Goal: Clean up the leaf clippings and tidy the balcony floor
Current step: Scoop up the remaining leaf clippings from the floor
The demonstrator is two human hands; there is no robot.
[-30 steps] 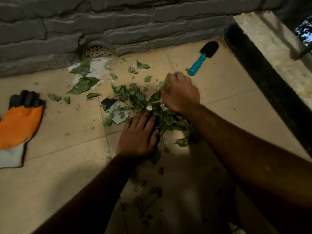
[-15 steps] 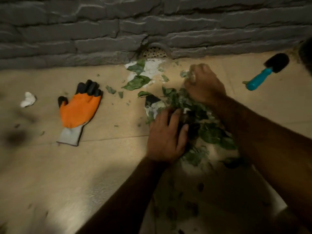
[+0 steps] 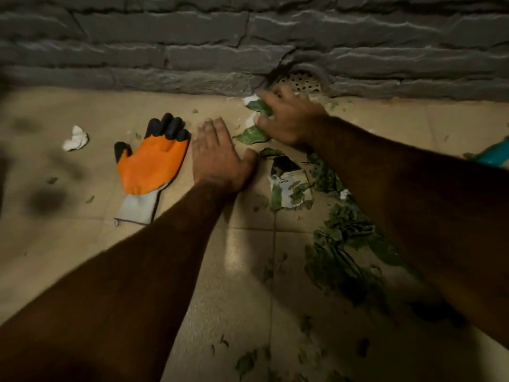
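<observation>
Green leaf clippings (image 3: pixel 344 244) lie heaped on the beige tiled floor (image 3: pixel 237 285) under my right forearm, and smaller bits are scattered toward the near edge. Two large leaves (image 3: pixel 252 135) lie by the wall, below the drain. My right hand (image 3: pixel 290 121) is spread over these leaves, fingers lightly bent and touching them. My left hand (image 3: pixel 220 158) lies flat on the tile with straight fingers, between the glove and the leaves, holding nothing. A torn printed packet (image 3: pixel 289 180) lies among the clippings.
An orange, black and grey work glove (image 3: pixel 148 164) lies just left of my left hand. A crumpled white scrap (image 3: pixel 75 138) sits farther left. The grey stone wall (image 3: pixel 192 51) holds a perforated drain (image 3: pixel 300 81). A teal tool handle (image 3: pixel 495 154) shows at the right edge.
The view has swung left. My right hand left the leaf pile and reached up to the large leaves by the drain. My left hand slid left off the pile onto bare tile.
</observation>
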